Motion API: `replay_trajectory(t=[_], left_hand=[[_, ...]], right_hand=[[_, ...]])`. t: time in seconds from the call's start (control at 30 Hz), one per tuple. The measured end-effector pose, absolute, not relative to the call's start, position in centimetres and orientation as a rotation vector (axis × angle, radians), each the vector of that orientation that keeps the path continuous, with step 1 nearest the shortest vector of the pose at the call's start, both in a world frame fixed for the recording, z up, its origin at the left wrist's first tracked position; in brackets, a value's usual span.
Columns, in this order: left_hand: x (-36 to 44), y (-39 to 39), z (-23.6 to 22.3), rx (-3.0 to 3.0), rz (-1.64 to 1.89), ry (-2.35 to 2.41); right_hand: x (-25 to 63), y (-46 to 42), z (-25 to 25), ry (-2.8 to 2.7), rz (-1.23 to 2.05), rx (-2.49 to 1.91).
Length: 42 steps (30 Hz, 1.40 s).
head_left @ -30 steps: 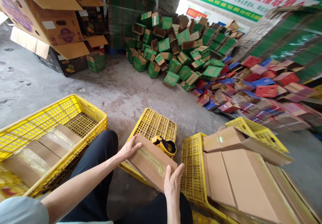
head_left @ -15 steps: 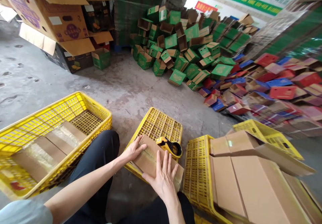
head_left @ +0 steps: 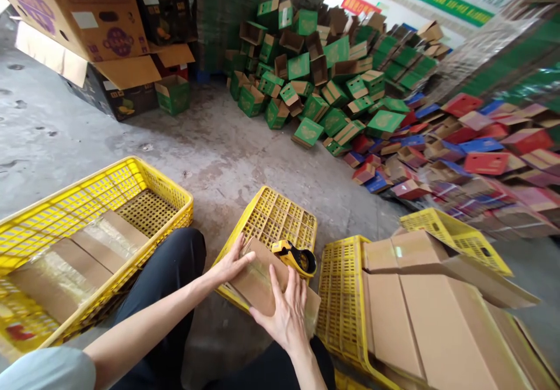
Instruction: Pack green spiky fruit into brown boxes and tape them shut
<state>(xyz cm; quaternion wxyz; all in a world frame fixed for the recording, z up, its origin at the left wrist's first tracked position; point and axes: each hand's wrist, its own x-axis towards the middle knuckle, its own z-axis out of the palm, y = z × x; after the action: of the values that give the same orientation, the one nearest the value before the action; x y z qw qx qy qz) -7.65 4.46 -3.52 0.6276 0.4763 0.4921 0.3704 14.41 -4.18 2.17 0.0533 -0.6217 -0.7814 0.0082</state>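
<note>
A flattish brown cardboard box point(head_left: 259, 270) with clear tape along it lies tilted on an upturned yellow plastic crate point(head_left: 284, 206) between my knees. My left hand point(head_left: 231, 261) grips the box's left end, thumb on top and fingers at its far edge. Across the right part of the box, my right hand point(head_left: 284, 311) holds it with fingers bent and apart, thumb near the close edge. Just beyond the box, a yellow and black tape dispenser point(head_left: 289, 253) rests on the crate, touching neither hand. The box's underside is hidden.
On the left stands a yellow crate point(head_left: 168, 218) with taped cardboard boxes point(head_left: 90, 256) inside. Another yellow crate point(head_left: 341, 296) at right is filled with brown boxes point(head_left: 441, 320). Heaped green boxes point(head_left: 306, 133) and red and blue boxes point(head_left: 485, 162) cover the floor behind.
My right hand's fingers have bent and drawn slightly closer together on the box. My left hand stays at its end. The view has shifted slightly.
</note>
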Motion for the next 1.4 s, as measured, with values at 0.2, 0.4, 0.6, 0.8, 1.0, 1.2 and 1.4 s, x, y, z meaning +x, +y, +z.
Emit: replay_trajectory(t=[0.2,0.4,0.6,0.8,1.0,1.2,1.4], left_hand=[[-10.5,2.2,-4.0,1.305,0.721,1.039],[-10.8,2.8,-2.9,1.787,0.693,1.101],[-10.4,4.0,-2.0,1.995,0.575,1.2],[-8.9,3.2,-2.4,1.722,0.76,1.183],[-7.3,2.2,-3.5,1.994,0.871,1.321],[-8.4,2.1,-4.0,2.24,0.919,1.287],[-8.8,1.9,-4.3,2.246,0.867,1.307]], right_hand=[[14.5,-4.2,2.2,-2.406,-0.039,-1.862],[14.1,-4.1,2.5,-2.42,-0.079,-1.837],[14.1,-3.8,2.5,-2.411,-0.102,-1.816],[14.3,-3.6,2.5,-2.406,-0.101,-1.827],[14.0,-4.4,2.4,-2.422,0.031,-1.893],[13.7,-4.6,3.4,-2.444,0.265,-1.883],[18.2,-8.0,2.1,-1.595,0.426,-1.938]])
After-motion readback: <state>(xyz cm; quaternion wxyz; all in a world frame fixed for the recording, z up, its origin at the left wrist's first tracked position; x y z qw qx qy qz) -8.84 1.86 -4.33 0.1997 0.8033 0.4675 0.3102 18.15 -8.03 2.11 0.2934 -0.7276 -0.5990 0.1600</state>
